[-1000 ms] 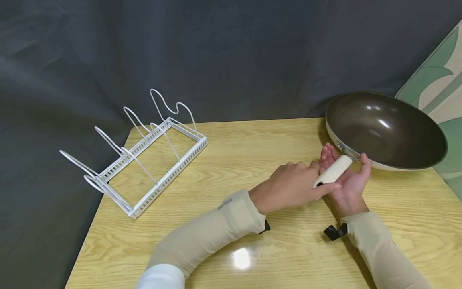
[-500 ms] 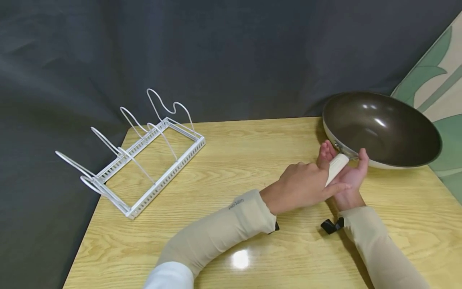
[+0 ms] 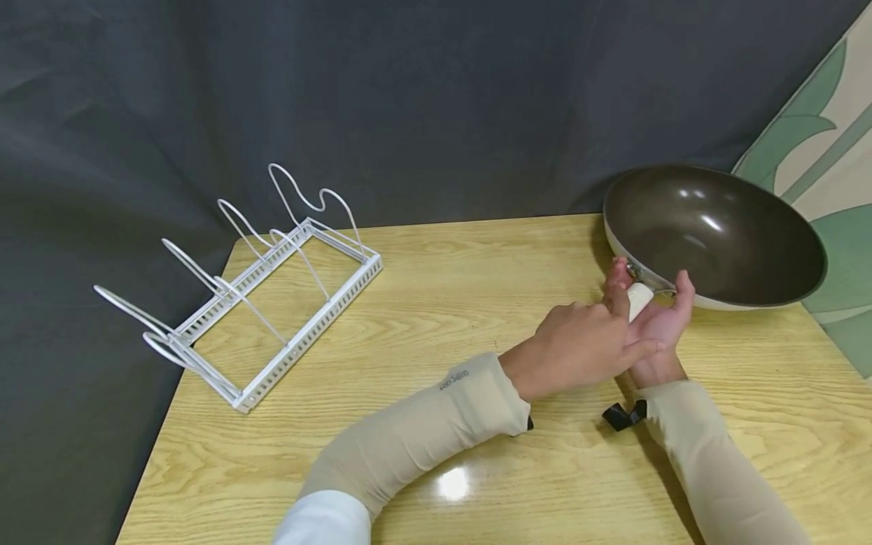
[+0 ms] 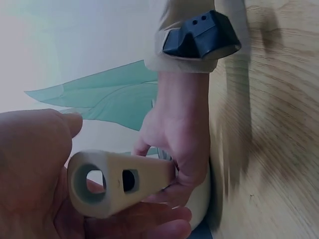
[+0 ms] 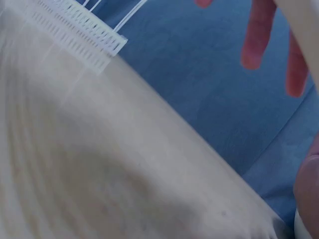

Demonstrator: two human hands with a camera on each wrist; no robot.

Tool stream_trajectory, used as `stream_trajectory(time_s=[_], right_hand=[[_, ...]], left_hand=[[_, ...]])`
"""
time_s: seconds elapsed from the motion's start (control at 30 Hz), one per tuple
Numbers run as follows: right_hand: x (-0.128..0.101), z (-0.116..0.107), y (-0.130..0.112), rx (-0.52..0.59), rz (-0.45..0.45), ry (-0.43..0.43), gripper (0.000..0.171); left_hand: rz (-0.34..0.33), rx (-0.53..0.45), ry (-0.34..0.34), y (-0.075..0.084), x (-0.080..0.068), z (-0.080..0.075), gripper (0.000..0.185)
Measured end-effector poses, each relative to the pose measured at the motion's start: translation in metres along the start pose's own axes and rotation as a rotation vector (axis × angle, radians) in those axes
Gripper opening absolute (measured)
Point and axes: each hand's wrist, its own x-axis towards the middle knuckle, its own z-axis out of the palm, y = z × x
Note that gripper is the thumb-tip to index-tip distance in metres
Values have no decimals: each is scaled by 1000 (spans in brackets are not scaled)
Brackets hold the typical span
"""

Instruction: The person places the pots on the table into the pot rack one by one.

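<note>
Both hands grip the cream handle of the dark pan: right hand cupped beneath, fingers curled up; left hand wrapped over. Pan bowl lies beyond the fingertips, above the bench.

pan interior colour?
Dark brown, glossy, on the pan; its outside wall is cream. Clearest in the head view.
</note>
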Motion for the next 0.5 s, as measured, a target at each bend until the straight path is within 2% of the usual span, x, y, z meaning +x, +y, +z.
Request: stream_trajectory(time_s=[0.1, 0.17, 0.37, 0.5], right_hand=[[1, 2, 3, 56, 46, -49, 71], [1, 4, 5, 85, 58, -71, 72], [4, 8, 9, 116, 21, -55, 69], [5, 10, 8, 152, 24, -46, 69]], left_hand=[[3, 37, -33, 4, 2, -1, 75], [12, 54, -27, 6, 3, -1, 73], [0, 42, -48, 11, 10, 0, 74], [-9, 77, -65, 14, 14, 2, 71]])
